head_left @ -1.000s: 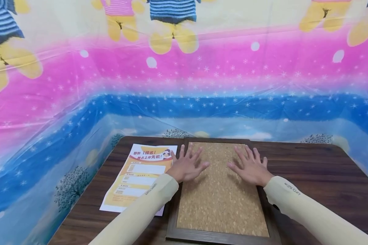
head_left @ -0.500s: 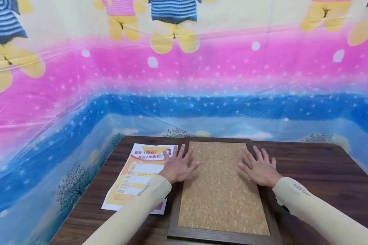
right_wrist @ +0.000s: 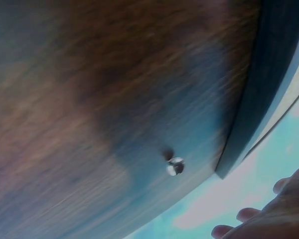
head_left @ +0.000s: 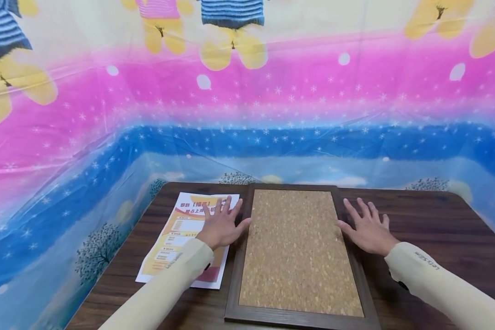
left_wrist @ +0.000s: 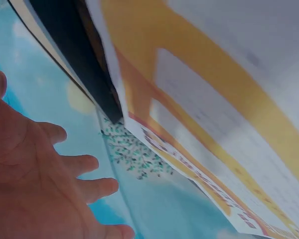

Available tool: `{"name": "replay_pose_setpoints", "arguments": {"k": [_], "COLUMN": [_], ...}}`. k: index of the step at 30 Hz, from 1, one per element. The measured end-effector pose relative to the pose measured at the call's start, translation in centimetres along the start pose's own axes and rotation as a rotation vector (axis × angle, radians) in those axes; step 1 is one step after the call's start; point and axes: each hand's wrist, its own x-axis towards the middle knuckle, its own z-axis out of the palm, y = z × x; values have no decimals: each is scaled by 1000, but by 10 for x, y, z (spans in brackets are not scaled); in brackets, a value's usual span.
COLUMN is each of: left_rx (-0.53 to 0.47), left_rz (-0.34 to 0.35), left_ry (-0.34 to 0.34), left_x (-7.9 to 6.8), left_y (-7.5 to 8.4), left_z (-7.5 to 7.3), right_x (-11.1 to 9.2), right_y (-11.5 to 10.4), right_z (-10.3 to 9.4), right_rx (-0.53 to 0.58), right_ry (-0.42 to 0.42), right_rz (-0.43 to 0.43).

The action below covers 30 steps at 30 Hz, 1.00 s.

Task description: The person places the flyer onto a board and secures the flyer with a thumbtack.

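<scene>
A cork board with a dark brown frame lies flat on the table in the head view. My left hand is over a printed leaflet, fingers spread, its thumb reaching to the frame's left side. To the right of the board, my right hand is spread palm down, with the thumb overlapping the frame's right edge. Neither hand grips anything. In the left wrist view, the palm and spread fingers face the leaflet's printed side and the dark frame edge.
The dark wood table extends on both sides of the board. A small shiny round object shows on the wood in the right wrist view. A printed cloth with pink and blue bands hangs behind and around the table.
Both hands have moved apart, from over the cork out to the two sides of the frame. The left now covers more of the leaflet. Board and leaflet have stayed in place.
</scene>
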Motion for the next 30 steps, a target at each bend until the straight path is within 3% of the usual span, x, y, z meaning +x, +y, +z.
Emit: {"name": "replay_pose_setpoints", "arguments": {"k": [7, 20, 30], "left_rx": [47, 45, 32], "left_rz": [-9, -37, -70], "left_ry": [11, 25, 24], "left_x": [-3, -8, -15], "left_y": [-13, -26, -46], "left_z": [1, 1, 5], "right_x": [-5, -16, -21], "right_y": [8, 25, 34], "right_z": [-4, -2, -3], "right_rx": [0, -21, -22], "right_ry": [-8, 3, 3], "right_rz": [22, 47, 31]}}
